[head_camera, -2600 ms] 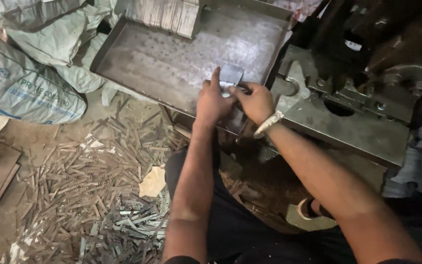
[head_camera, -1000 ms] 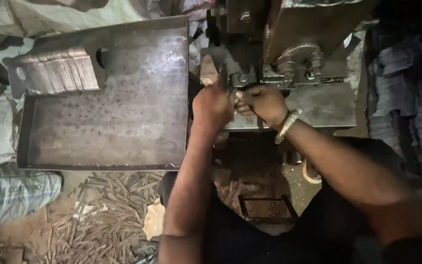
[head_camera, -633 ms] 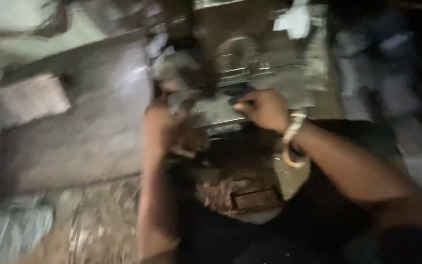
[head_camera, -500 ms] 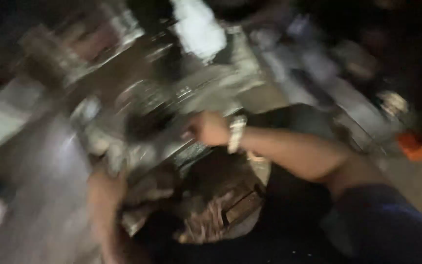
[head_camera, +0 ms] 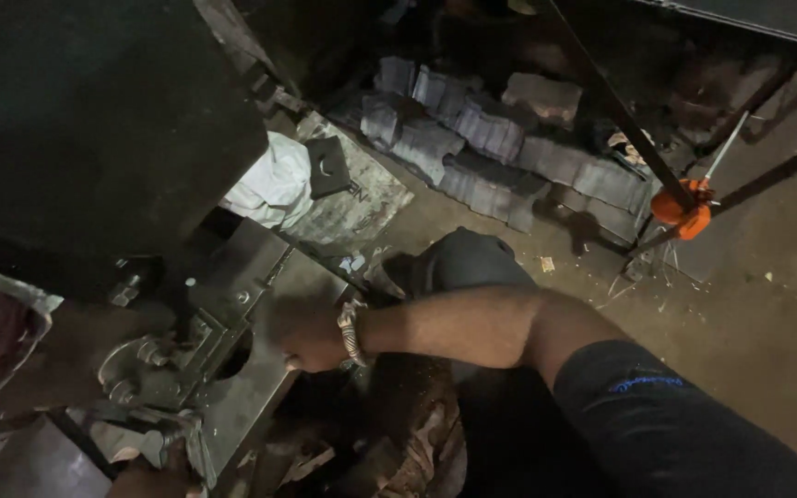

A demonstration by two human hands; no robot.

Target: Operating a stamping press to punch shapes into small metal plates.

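Since half a second ago the view has swung right and sharpened. Heavy grey steel press (head_camera: 205, 341) fills nine o'clock; right hand (head_camera: 311, 337) rests on its flat plate, fingers curled together, grip unclear. Left hand (head_camera: 145, 475), at seven o'clock, is mostly hidden. Fingers near bolted tooling risk pinching. Stacked metal blanks (head_camera: 509, 157) sit at twelve.

Two hands are showing: the right hand (head_camera: 311, 337) resting on the press bed, with one beaded bracelet (head_camera: 351, 332) circling its wrist, and the left hand (head_camera: 145, 475) only partly peeking in at the bed's bottom edge. One dark square block (head_camera: 327, 167) is lying beside one white cloth (head_camera: 274, 184). One orange reel (head_camera: 684, 210) is sitting on the floor, near several rows of stacked grey metal pieces (head_camera: 500, 152), too many to count
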